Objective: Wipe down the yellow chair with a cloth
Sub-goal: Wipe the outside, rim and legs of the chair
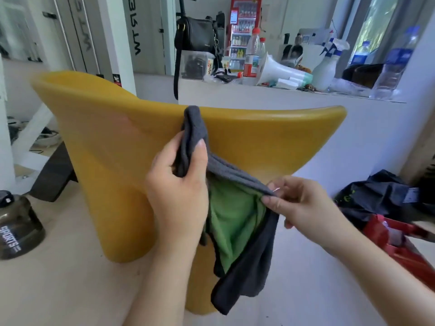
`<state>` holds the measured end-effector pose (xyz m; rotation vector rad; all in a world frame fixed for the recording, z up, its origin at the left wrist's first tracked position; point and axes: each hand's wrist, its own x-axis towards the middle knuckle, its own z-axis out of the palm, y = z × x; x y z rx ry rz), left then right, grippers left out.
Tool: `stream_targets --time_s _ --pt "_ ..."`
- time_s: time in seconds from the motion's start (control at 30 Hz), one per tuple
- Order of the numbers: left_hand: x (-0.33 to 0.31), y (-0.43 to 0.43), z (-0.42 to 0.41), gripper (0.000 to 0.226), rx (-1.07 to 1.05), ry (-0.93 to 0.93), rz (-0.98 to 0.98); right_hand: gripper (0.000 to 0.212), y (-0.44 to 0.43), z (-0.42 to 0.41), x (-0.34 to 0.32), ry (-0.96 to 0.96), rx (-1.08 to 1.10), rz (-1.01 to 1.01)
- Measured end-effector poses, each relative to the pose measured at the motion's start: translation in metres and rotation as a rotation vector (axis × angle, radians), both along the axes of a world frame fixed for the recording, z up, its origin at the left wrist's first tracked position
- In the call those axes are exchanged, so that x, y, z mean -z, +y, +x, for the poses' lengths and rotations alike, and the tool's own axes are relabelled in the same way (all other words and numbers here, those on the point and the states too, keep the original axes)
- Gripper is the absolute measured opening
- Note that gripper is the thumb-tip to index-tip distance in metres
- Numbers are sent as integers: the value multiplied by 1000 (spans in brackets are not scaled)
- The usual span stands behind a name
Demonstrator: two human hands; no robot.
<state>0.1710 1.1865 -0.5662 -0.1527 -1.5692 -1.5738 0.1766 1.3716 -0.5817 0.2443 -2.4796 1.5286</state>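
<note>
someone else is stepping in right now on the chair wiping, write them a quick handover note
Left hand: shut on the cloth, gripping a bunched part of it, the top of which is up at the top edge of the chair back.
Right hand: pinching an edge of the cloth lower down, pulling it open.
Cloth: grey outside, green inside, hanging in front of the back of the yellow chair.
Done: cloth is in hand and at the chair; the picture does not show how much has been wiped.
Left: sort out the cloth, then wipe the back, sides and seat. The seat is out of view from here.
</note>
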Motion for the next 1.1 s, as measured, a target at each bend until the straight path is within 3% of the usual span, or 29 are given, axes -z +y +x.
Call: stream_targets --time_s 0.03,0.07,0.2,0.23,0.3,0.33,0.4,0.53,0.6,0.7,0.77,0.8,0.87,0.93,0.97,1.03,1.1 --pt "-2 -12 2 8 30 -68 -99 13 8 -1 -14 72 79 8" --pt "-6 -24 6 11 83 -174 -242 13 14 -4 -27 150 152 38" --pt "-23 -65 22 37 412 -874 -903 14 11 -8 -62 374 256 57" --pt "-27 -71 26 43 368 -983 -1050 15 8 -6 -67 402 247 62" --pt "-31 -67 32 45 85 -925 -1241 21 3 2 -75 418 158 19" --pt "-33 -57 35 44 -40 -774 -1205 25 -1 7 -77 415 86 4" --pt "-32 -26 40 38 23 -475 -915 30 -7 13 -78 437 -51 54" --pt "-8 23 31 31 397 -425 -634 36 -8 16 -72 431 -185 64" --pt "4 24 26 26 338 -349 -531 36 -4 16 -68 428 -130 44" --pt "-1 16 25 27 -25 -87 -573 26 -3 14 -58 570 113 284" --pt "-5 19 26 28 6 -41 -463 20 -10 11 -53 588 227 358" --pt "-6 24 28 28 109 -72 -410 20 -14 9 -52 536 249 282" --pt "0 34 33 31 309 -163 -377 22 -27 7 -58 301 161 -147" --pt "12 42 33 54 288 -147 -445 17 -36 12 -68 63 -52 -415" --pt "17 42 30 62 220 -96 -471 11 -36 15 -73 -3 -176 -418" --pt "23 34 19 52 84 -5 -430 12 -33 23 -81 -37 -373 -330" --pt "25 19 8 36 -69 -4 -278 21 -25 24 -90 118 -329 -127"
